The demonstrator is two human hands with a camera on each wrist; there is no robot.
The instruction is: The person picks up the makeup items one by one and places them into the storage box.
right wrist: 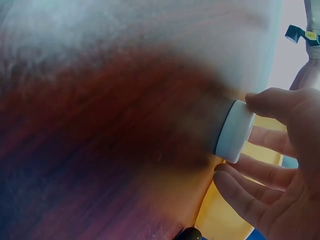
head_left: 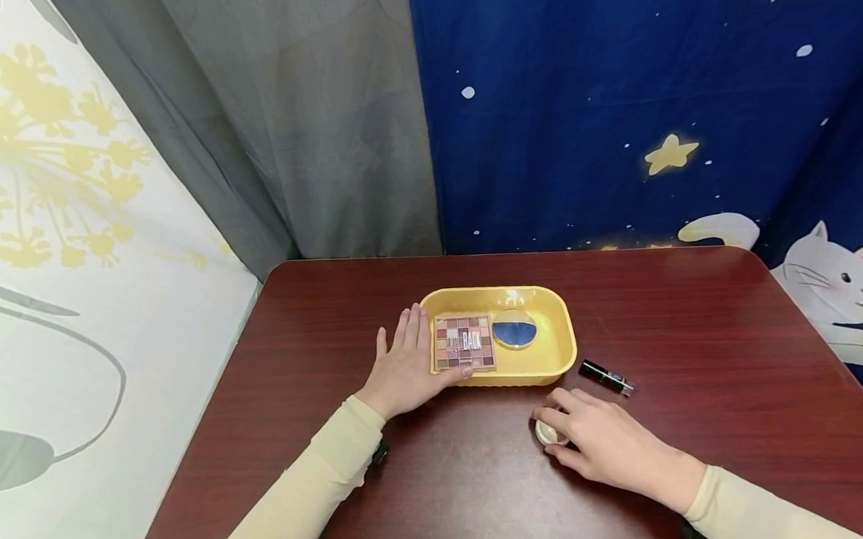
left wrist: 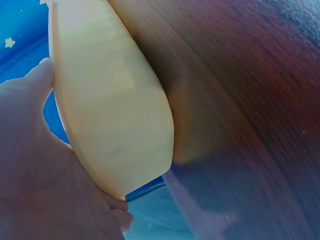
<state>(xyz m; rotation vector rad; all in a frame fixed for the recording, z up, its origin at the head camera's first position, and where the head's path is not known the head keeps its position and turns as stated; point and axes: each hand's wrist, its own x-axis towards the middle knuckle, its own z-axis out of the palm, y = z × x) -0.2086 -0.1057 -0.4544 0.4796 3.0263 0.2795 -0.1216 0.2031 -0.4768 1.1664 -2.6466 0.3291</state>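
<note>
The right hand [head_left: 610,441] pinches a small white round case [head_left: 548,433] between thumb and fingers, low over the dark red-brown table [head_left: 675,319], just outside the near right part of a yellow tray [head_left: 554,336]. The tray's near wall stands between that case and the things inside: a square palette [head_left: 464,342] with "BACK" lettered on its lid, set against the left end, and just beside it a round mirrored disc [head_left: 514,330] showing a blue patch, with bare tray floor to its right. The left hand [head_left: 406,370] lies with straight fingers along the tray's left end, thumb spread over the near rim by the palette's edge, pinching nothing. A black tube [head_left: 606,377] lies slantwise on the table just past the right hand, near the tray's near right corner. Behind the table hang a grey curtain [head_left: 316,127] and a blue curtain [head_left: 580,142] with stars and a white cat; to the left is a white patterned fabric [head_left: 68,345] with yellow sprays
</note>
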